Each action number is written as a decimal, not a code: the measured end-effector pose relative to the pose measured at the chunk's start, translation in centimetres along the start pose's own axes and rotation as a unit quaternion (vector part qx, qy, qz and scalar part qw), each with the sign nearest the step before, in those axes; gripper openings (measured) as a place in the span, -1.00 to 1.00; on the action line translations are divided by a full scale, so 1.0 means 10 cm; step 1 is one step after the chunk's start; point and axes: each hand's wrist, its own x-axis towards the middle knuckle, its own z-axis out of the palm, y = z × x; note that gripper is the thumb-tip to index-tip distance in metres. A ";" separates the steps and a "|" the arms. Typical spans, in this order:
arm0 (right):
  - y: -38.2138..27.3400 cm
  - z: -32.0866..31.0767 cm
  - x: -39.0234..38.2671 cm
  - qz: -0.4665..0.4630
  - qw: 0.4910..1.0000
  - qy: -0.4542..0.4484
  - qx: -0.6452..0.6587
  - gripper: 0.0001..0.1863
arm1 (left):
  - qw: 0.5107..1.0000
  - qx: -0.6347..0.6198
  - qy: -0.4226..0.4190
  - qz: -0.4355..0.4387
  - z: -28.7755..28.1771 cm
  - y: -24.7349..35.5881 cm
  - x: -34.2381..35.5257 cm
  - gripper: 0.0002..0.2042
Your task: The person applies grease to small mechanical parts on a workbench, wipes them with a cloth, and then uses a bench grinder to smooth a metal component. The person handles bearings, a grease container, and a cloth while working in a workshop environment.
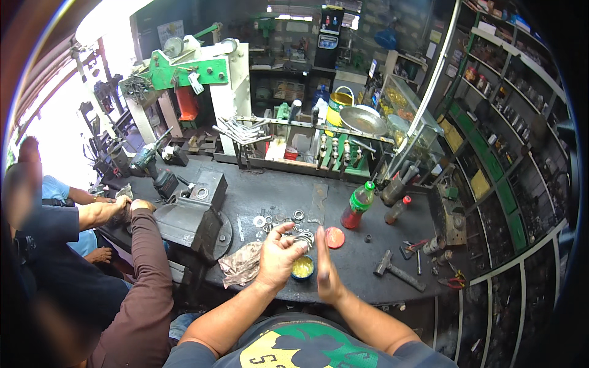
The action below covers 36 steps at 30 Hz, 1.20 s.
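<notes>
The left hand (277, 256) held shiny metal rings (305, 238) at its fingertips, just above a blue tub (303, 278) of yellow paste on the table (276, 184); the right hand (327, 270) was flat and wide, gripping nothing. Handling them well probably called for a light, steady pinch over the tub, keeping grit off the paste. Large letters marked the shirt (307, 348); the green-capped bottle (358, 205) had a green label, too small to read.

Bench (270, 184) carries, near front edge: 1 tub (303, 268), 1 cloth (241, 265), 1 hammer (402, 273). Toward left edge: 1 vise (191, 216), 1 drill (147, 161). Toward right edge: 2 bottles (354, 214).
</notes>
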 end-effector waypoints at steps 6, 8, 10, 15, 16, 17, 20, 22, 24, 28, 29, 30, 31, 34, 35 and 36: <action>0.10 0.01 0.32 -0.027 0.999 0.040 0.018 0.25 | 0.999 -0.036 -0.009 0.001 0.11 -0.07 -0.04 -0.37; -0.10 0.08 -0.04 -0.050 0.997 -0.053 -0.038 0.25 | 0.997 -0.046 0.019 0.057 -0.01 0.01 0.17 -0.36; -0.16 0.09 -0.21 -0.030 0.995 -0.081 -0.049 0.26 | 0.998 -0.042 0.014 0.052 -0.07 0.05 0.25 -0.35; 0.19 -0.05 0.56 0.020 0.993 0.062 0.100 0.30 | 0.998 -0.022 -0.039 -0.032 0.07 -0.11 -0.01 -0.38; 0.19 -0.08 0.65 0.037 0.986 0.084 0.141 0.29 | 0.998 -0.019 -0.047 -0.040 0.08 -0.13 -0.02 -0.38; 0.19 -0.11 0.63 0.026 0.990 0.081 0.110 0.27 | 0.998 -0.022 -0.041 -0.033 0.10 -0.10 -0.02 -0.38; -0.01 0.10 0.09 -0.047 0.999 -0.016 -0.018 0.24 | 0.999 -0.029 0.031 0.017 0.07 0.05 0.16 -0.37; -0.10 0.12 -0.25 -0.009 0.993 -0.115 0.000 0.24 | 0.997 -0.039 0.044 0.039 -0.03 0.11 0.28 -0.41; -0.04 0.04 -0.11 -0.008 0.999 -0.048 0.013 0.20 | 1.000 0.000 0.022 0.021 0.00 0.17 0.24 -0.39; 0.18 -0.15 0.60 0.018 0.991 0.058 0.121 0.19 | 0.997 0.003 -0.043 -0.065 0.18 -0.06 -0.06 -0.40; 0.15 -0.20 0.70 0.029 0.986 0.078 0.148 0.19 | 0.997 -0.001 -0.043 -0.064 0.18 -0.07 -0.07 -0.40; 0.14 -0.17 0.63 0.007 0.993 0.059 0.100 0.19 | 0.997 -0.005 -0.043 -0.061 0.17 -0.07 -0.05 -0.41; 0.12 -0.10 0.46 -0.016 0.998 0.037 0.051 0.19 | 0.999 -0.005 -0.028 -0.036 0.13 -0.04 -0.01 -0.42; -0.02 0.10 -0.16 -0.061 0.994 -0.083 -0.031 0.21 | 0.998 -0.023 0.017 0.047 -0.11 0.01 0.30 -0.40; -0.05 0.07 -0.15 -0.060 0.995 -0.076 -0.029 0.21 | 0.999 -0.020 0.021 0.046 -0.07 0.08 0.33 -0.39; -0.07 0.06 -0.15 -0.057 0.996 -0.067 -0.027 0.22 | 0.999 -0.015 0.010 0.037 -0.03 0.12 0.30 -0.40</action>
